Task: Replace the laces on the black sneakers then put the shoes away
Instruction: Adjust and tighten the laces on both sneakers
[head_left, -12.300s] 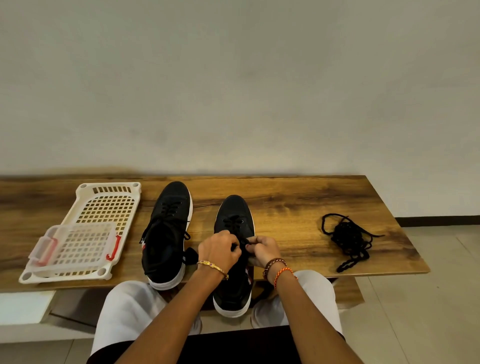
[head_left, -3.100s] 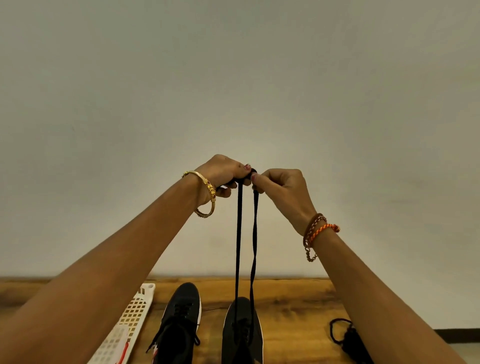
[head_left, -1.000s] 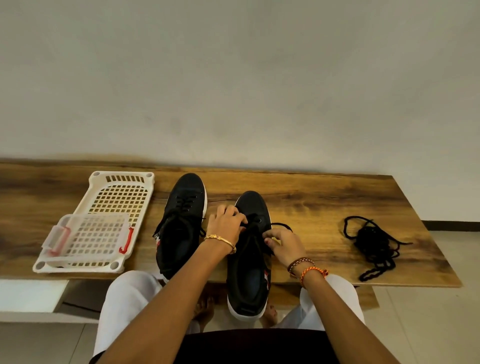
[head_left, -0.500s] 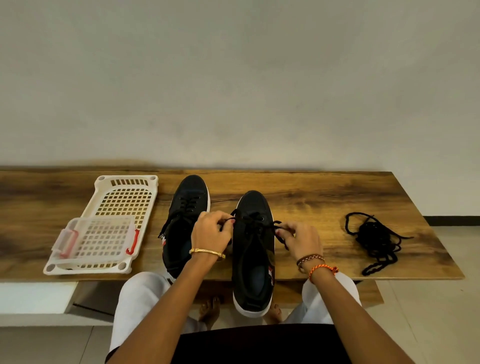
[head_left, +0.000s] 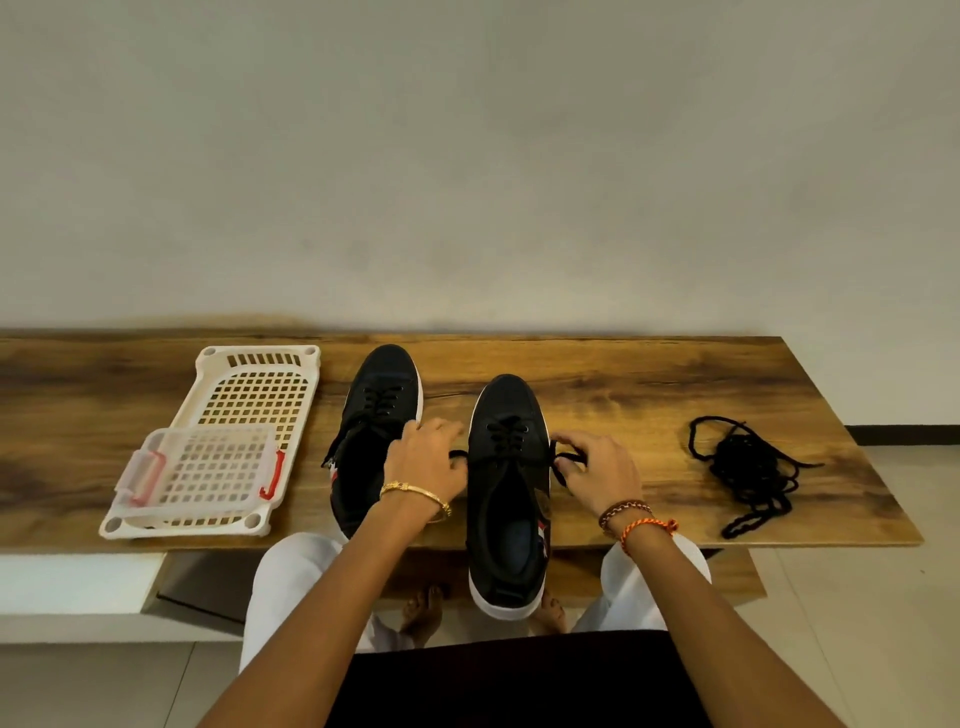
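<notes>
Left hand (head_left: 427, 457) covers part of the left sneaker (head_left: 375, 431); its fingertips are hard to read, but we see them curled at a lace (head_left: 563, 460) end beside the right sneaker (head_left: 511, 493). Right hand (head_left: 597, 470) pinches the other lace end, palm down. Right sneaker's heel overhangs the bench (head_left: 623, 395) edge. Spare laces (head_left: 748, 467) lie well right, white tray (head_left: 228, 441) left.
</notes>
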